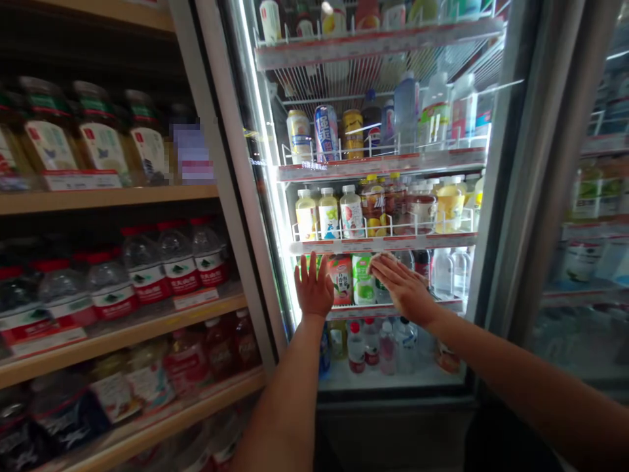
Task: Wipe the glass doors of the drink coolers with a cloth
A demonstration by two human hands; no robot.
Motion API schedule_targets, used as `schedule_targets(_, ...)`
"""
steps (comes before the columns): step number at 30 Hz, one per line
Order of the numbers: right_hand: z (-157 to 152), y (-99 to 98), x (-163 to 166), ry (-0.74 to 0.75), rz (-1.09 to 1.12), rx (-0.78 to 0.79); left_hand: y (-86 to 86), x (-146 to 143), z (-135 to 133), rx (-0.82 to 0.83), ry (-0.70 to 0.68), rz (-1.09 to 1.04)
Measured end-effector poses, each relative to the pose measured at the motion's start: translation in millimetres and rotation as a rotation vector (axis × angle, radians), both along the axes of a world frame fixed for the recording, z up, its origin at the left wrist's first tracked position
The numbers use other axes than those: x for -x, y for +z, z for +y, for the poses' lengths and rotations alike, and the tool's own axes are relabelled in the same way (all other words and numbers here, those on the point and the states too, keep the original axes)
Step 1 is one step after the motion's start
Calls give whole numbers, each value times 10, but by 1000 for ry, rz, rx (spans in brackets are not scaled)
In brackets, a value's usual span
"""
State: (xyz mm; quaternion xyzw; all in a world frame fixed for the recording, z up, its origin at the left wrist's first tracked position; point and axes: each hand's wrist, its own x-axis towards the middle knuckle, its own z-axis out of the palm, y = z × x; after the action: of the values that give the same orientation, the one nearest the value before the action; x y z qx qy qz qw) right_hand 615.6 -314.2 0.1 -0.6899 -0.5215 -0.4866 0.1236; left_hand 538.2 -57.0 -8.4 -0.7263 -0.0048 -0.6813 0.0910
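My left hand [313,287] is spread with its fingers up, laid against the glass door [413,341] of a lit drinks cooler. To its right, my right hand [403,288] presses a small white cloth [379,262] flat on the same glass, fingers together over it. Only the cloth's edge shows past the fingertips. Behind the glass, near both hands, stand a red drink carton [341,280] and a green one [363,278].
Cooler shelves hold cans [326,133] and bottles [352,211]. At left, a wooden shelf unit [122,328] carries red-capped water bottles [171,255] and amber drink bottles [101,134]. The metal door frame [535,196] and another glass-fronted cooler [584,301] stand at right.
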Motion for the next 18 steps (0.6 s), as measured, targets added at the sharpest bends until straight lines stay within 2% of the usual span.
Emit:
schedule_targets(6, 37, -12, 12, 14, 16, -2, -7, 1, 14, 29, -29, 38)
schedule_targets(18, 206, 36, 59, 38, -4, 25, 2, 1, 15, -35, 20, -8)
